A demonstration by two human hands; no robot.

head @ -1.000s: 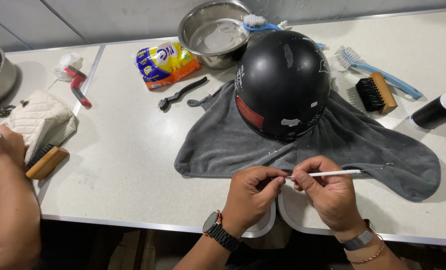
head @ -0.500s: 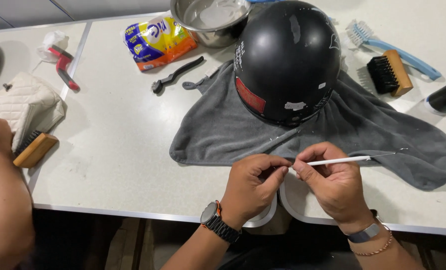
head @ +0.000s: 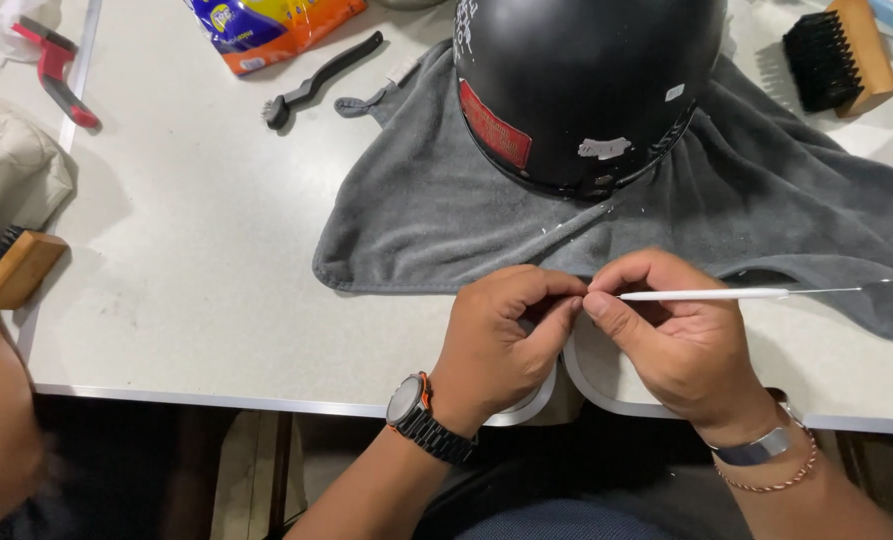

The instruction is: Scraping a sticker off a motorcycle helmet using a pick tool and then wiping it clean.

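Left hand (head: 502,335): pinching the near tip of the thin white pick (head: 702,294)
Right hand (head: 682,335): closed on pick — fingers curled
Helmet (head: 582,85): on grey towel (head: 447,215), untouched — tool being readied

bare forearms; left wrist wears a black watch (head: 419,412) with orange trim, right wrist a silver band (head: 757,447) and thin beaded bracelet (head: 779,480).

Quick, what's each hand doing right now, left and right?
Left hand: closed, fingertips pinched at the near end of the thin white tool.
Right hand: closed, holding the thin white tool.
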